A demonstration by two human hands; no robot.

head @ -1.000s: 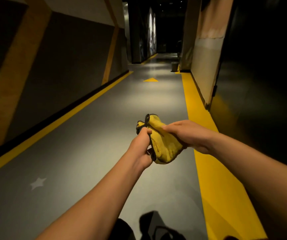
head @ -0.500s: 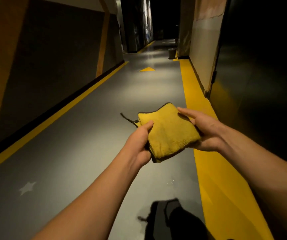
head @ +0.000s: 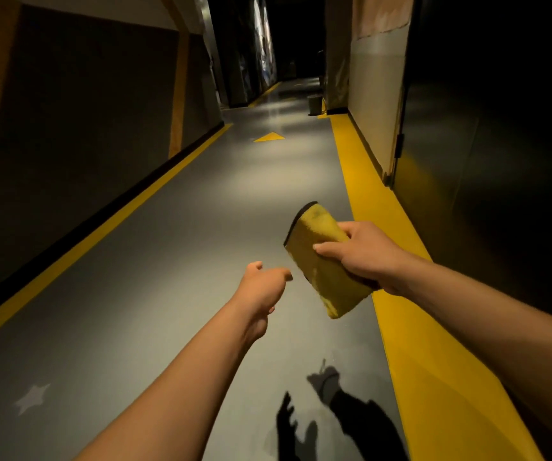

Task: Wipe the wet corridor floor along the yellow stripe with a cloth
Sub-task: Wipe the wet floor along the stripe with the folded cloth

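Observation:
A folded yellow cloth [head: 323, 261] with a dark hem hangs in the air above the grey corridor floor [head: 185, 261]. My right hand [head: 364, 254] grips it from the right, thumb on top and fingers curled around it. My left hand [head: 263, 287] floats just left of the cloth, apart from it, fingers loosely bent and holding nothing. A wide yellow stripe [head: 411, 311] runs along the right side of the floor, directly under my right forearm. Faint wet specks glint on the floor beside the stripe, below the cloth.
Dark walls close in on both sides; a narrow yellow stripe [head: 101, 234] follows the left wall. A yellow triangle [head: 269, 137] marks the floor ahead. A small bin [head: 314, 104] stands far down by the right wall. A pale star [head: 31, 397] is on the floor at lower left.
My left hand has let go of the cloth and drawn back to the left. My right hand now holds the folded cloth alone, shifted right toward the wide stripe.

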